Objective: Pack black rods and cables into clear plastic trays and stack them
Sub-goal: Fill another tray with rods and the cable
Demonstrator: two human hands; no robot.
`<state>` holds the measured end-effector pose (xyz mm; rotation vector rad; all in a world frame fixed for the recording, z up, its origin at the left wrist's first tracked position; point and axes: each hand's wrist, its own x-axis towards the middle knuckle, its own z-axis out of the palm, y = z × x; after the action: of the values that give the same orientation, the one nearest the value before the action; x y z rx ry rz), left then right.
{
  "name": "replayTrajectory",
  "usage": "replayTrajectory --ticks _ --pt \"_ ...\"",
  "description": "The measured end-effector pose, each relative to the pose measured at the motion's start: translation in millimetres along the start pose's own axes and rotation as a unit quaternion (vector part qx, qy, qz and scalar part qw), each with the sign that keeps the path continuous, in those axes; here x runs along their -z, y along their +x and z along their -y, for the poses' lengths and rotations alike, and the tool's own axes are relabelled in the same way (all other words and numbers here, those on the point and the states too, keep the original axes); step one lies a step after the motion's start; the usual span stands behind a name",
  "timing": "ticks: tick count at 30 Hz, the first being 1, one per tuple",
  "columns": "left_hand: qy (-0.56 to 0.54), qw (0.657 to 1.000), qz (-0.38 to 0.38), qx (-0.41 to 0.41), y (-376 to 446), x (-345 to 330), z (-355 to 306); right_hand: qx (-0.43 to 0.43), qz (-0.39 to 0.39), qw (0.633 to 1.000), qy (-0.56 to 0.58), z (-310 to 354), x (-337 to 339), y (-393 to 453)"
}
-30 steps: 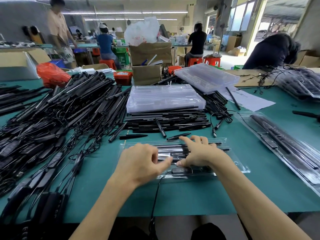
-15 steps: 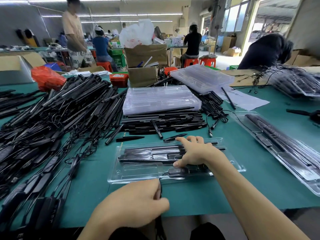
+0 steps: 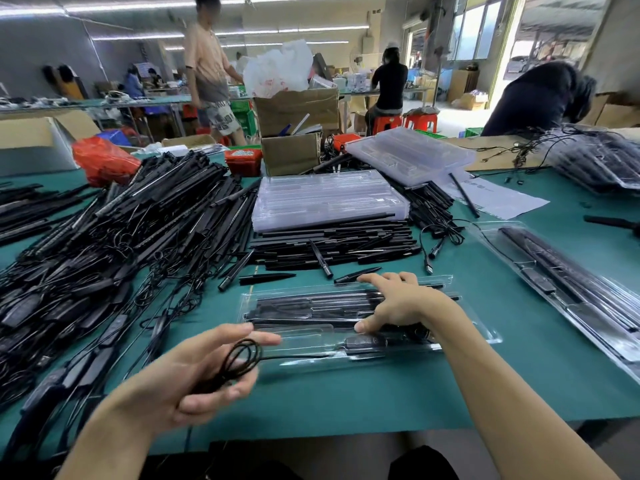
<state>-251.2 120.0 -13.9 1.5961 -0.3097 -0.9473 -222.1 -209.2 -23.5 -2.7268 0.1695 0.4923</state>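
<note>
Left hand (image 3: 194,379) now pulling back from tray (image 3: 464,327), fingers loosely curling round coiled cable (image 3: 242,358). Right hand (image 3: 401,303) staying flat, fingers straight, pressing rods (image 3: 311,306) into tray beneath it. Coil going in next, likely.

1. This is a factory packing hall, a large open room with strip lights (image 3: 221,32) along the ceiling.
2. Long counters (image 3: 519,358) with green tops carry heaps of black rods (image 3: 145,216) and cables in bulk.
3. Stacks of clear plastic trays (image 3: 325,199) lie beside them.
4. Open cardboard boxes (image 3: 294,112) stand on the counter and farther back.
5. Other workers (image 3: 389,84) sit on red plastic stools (image 3: 420,121) at more counters; one person (image 3: 207,71) stands.
6. A wide doorway (image 3: 550,39) at the right opens outdoors.
</note>
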Motion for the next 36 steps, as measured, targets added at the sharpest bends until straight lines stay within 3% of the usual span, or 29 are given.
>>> replayTrajectory --ticks 3,6,10,14,17,19,23,25,27,29,31,32,35,36 --pt "0.073 0.995 -0.063 0.038 -11 15 -5 0.003 -0.003 1.0 0.01 -1 0 0" --pt "0.147 0.985 -0.035 0.088 -25 15 -13 0.004 -0.006 1.0 0.017 -2 1 0" --pt "0.217 0.965 -0.088 0.117 -31 20 -20 0.005 -0.013 1.0 0.019 -4 0 1" --pt "0.292 0.929 -0.192 0.125 -32 24 -23 0.007 -0.01 1.0 0.024 -6 2 1" --pt "0.366 0.895 -0.194 0.169 -29 21 -26 0.009 -0.01 0.999 0.031 -6 2 1" --pt "0.43 0.855 -0.226 0.183 -29 17 -32 0.01 -0.012 0.999 0.038 -7 1 2" --pt "0.49 0.761 -0.417 0.088 -31 19 -53 0.012 -0.013 0.999 0.044 -7 0 2" --pt "0.483 0.75 -0.452 0.012 -31 28 -63 0.014 -0.014 0.999 0.047 -8 0 3" --pt "0.481 0.74 -0.463 -0.086 -27 36 -70 0.015 -0.017 0.999 0.045 -8 -1 2" --pt "0.508 0.701 -0.471 -0.17 -18 40 -74 0.016 -0.021 0.999 0.045 -9 -2 2" --pt "0.526 0.699 -0.436 -0.212 -5 45 -74 0.019 -0.031 0.998 0.048 -9 -3 1" --pt "0.544 0.708 -0.404 -0.2 1 47 -72 0.02 -0.037 0.998 0.046 -9 -4 0" --pt "0.62 0.69 -0.361 -0.097 15 47 -59 0.024 -0.051 0.997 0.048 -11 -6 1" --pt "0.606 0.707 -0.351 -0.101 17 44 -52 0.026 -0.054 0.997 0.053 -11 -7 1"
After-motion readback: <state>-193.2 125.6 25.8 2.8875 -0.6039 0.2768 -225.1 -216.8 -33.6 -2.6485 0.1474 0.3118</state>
